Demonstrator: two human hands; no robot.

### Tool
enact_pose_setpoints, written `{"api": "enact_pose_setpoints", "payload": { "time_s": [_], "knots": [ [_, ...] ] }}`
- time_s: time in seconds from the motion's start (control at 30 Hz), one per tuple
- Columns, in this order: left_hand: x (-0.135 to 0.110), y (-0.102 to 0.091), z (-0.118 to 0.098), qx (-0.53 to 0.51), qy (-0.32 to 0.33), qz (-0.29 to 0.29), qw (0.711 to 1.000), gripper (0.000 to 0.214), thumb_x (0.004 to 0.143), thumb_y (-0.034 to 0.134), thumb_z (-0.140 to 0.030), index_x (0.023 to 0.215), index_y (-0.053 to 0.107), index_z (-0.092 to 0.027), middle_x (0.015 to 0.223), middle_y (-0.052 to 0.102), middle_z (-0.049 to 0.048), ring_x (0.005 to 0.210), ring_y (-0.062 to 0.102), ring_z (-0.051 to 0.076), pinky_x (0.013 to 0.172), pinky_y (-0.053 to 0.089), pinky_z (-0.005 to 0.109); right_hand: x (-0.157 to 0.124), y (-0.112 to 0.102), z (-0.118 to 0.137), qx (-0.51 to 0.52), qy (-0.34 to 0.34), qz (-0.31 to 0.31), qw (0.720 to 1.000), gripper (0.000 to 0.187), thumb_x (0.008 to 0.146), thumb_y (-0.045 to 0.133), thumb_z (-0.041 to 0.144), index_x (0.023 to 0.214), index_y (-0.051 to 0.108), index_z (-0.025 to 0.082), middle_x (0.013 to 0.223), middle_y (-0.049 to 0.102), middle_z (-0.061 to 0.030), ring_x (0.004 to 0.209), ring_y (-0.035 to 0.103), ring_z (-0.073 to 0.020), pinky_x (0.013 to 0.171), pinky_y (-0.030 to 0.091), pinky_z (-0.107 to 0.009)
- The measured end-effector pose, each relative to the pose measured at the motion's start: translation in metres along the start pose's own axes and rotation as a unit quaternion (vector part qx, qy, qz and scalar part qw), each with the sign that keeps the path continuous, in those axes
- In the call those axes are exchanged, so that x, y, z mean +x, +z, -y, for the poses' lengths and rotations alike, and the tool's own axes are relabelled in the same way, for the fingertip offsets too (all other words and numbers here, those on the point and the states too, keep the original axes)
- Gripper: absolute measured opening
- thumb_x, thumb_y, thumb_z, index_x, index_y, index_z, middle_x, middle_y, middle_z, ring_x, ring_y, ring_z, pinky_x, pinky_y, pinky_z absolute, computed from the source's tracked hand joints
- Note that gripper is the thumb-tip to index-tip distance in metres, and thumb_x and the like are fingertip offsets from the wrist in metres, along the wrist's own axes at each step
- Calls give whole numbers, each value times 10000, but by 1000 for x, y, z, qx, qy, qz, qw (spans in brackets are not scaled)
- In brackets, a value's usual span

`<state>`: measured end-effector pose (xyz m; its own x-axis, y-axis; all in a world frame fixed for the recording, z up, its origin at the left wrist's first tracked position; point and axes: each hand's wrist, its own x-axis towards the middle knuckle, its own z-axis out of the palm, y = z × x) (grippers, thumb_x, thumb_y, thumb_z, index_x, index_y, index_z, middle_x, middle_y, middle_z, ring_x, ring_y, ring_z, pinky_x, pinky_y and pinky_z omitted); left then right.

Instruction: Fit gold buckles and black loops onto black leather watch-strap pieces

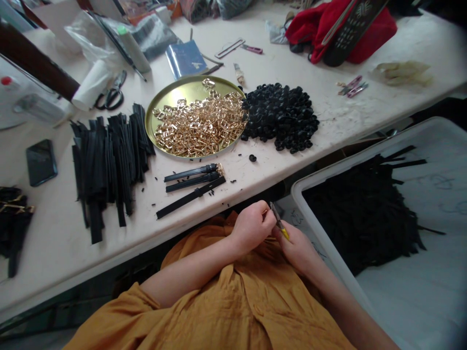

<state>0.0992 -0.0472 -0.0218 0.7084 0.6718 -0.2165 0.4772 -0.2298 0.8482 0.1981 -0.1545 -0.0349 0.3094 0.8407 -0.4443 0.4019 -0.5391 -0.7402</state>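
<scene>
Close to my lap, in front of the table edge, my two hands meet. My left hand (pixel 253 222) is closed, fingers pinched around something too small to make out. My right hand (pixel 295 244) is wrapped round a small metal hand tool with a yellow grip (pixel 284 232), its metal end beside my left fingers. On the table ahead lie two black straps with gold buckles (pixel 220 169) and a longer black strap (pixel 189 198) with a loop on it. A gold round tray (pixel 155 141) holds a heap of gold buckles (pixel 200 121). Black loops (pixel 280 116) are piled beside it.
Black strips (pixel 109 165) are stacked at left, near a phone (pixel 42 162) and scissors (pixel 111 95). At right, below table height, a white bin (pixel 302 194) holds many black strips (pixel 365 214). A blue booklet (pixel 186 59) and red cloth (pixel 310 31) lie farther back.
</scene>
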Motion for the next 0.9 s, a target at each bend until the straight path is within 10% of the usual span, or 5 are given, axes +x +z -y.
{"api": "enact_pose_setpoints", "payload": {
  "time_s": [0.13,0.3,0.6,0.7,0.9],
  "knots": [
    [0,1,0,-41,4,8,999,194,809,356,-207,621,398,-180,592,452,-36,564,405,91,525,302,219,-1,3,0,174,12,35,984,300,812,465,450,833,567,169,779,598,-46,750,536,-192,680,407,-294],
    [2,7,0,-64,-43,13,997,178,814,354,-202,645,409,-190,574,471,-29,574,452,105,534,349,223,-8,9,5,441,122,120,881,303,772,547,464,706,529,169,524,425,47,459,362,-75,448,295,-199],
    [1,14,4,-104,-75,47,991,149,830,361,-223,702,429,-190,507,478,-50,481,471,90,498,378,207,-11,2,11,564,159,180,790,231,752,548,402,699,515,179,575,401,45,411,224,-44,396,241,-190],
    [-2,15,5,-148,-60,68,985,175,856,331,-258,742,439,-181,497,469,-59,455,466,82,490,381,197,-13,-1,11,552,143,170,804,244,754,537,424,724,532,182,606,440,33,413,246,-44,399,254,-195],
    [-2,10,8,-155,-19,43,987,200,873,345,-302,768,458,-174,663,524,-17,610,497,95,585,411,207,-12,-1,3,369,100,91,919,340,757,538,502,692,531,168,497,431,38,452,362,-86,438,294,-219]
  ]
}}
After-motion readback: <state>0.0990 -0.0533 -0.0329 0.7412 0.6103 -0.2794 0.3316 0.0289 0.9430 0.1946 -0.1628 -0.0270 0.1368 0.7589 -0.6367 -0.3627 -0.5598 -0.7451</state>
